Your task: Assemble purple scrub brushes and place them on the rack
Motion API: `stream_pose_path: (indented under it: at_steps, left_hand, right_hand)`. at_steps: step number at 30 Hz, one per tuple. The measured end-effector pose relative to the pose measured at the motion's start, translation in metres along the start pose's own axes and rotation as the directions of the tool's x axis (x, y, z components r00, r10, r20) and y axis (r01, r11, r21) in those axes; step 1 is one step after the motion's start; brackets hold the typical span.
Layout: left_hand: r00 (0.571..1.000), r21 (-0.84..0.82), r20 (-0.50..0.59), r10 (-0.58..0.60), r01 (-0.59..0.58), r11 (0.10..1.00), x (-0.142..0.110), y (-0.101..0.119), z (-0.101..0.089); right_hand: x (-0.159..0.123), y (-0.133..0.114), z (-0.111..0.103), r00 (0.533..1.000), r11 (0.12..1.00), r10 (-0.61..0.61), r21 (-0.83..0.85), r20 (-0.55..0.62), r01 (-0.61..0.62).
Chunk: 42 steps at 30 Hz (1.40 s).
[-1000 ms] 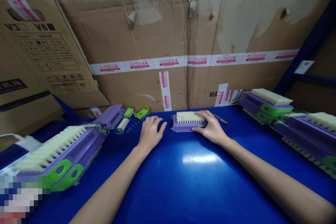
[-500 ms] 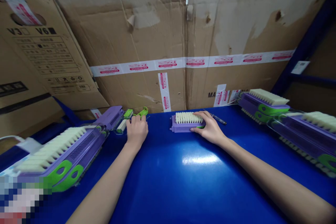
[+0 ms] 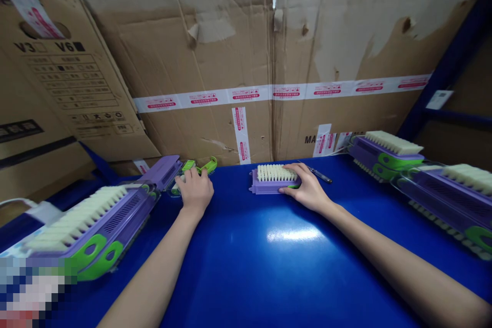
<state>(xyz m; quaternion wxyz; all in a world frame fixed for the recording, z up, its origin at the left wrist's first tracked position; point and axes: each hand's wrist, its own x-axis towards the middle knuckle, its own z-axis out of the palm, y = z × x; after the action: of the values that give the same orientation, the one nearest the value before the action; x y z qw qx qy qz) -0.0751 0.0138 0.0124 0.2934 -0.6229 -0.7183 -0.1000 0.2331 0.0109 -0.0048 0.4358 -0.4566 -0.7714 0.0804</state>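
A small purple brush (image 3: 271, 179) with white bristles up lies at the back of the blue table (image 3: 269, 261). My right hand (image 3: 307, 187) rests on its right end, fingers curled around it. My left hand (image 3: 195, 189) reaches to the back left, its fingers closed over a small green and white part (image 3: 183, 173) beside a loose green handle (image 3: 207, 165). A purple cover (image 3: 161, 170) lies just left of that hand.
Stacked purple and green brushes (image 3: 82, 225) sit at the left edge, and more brushes (image 3: 388, 151) line the right edge. Worn cardboard boxes (image 3: 246, 61) wall off the back. A pen (image 3: 321, 175) lies behind my right hand.
My left hand moved left from beside the brush to the green parts at the back left and closed over them. My right hand stayed on the brush.
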Motion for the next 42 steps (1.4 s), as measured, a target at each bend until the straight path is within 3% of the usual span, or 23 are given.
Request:
stream_pose_path:
  at_steps: [5, 15, 23, 42]
  left_hand:
    - [1.0, -0.002, -0.028, 0.002, -0.002, 1.0, -0.001, -0.002, 0.004]
    - [0.998, -0.165, 0.061, -0.007, 0.017, 0.986, 0.002, -0.002, 0.01]
    - [0.995, -0.222, 0.002, 0.099, -0.096, 0.97, 0.002, 0.003, 0.01]
    - [0.974, -0.23, -0.038, 0.225, -0.228, 0.946, 0.0, 0.008, 0.01]
  right_hand:
    - [0.0, -0.001, 0.0, 1.0, 1.0, 0.008, -0.006, 0.004, -0.008]
    - [0.0, -0.001, 0.0, 1.0, 1.0, 0.002, -0.001, -0.007, -0.002]
    - [0.0, -0.003, -0.001, 1.0, 1.0, 0.018, -0.006, 0.002, -0.018]
    - [0.0, -0.002, 0.0, 1.0, 1.0, 0.015, -0.021, 0.016, -0.015]
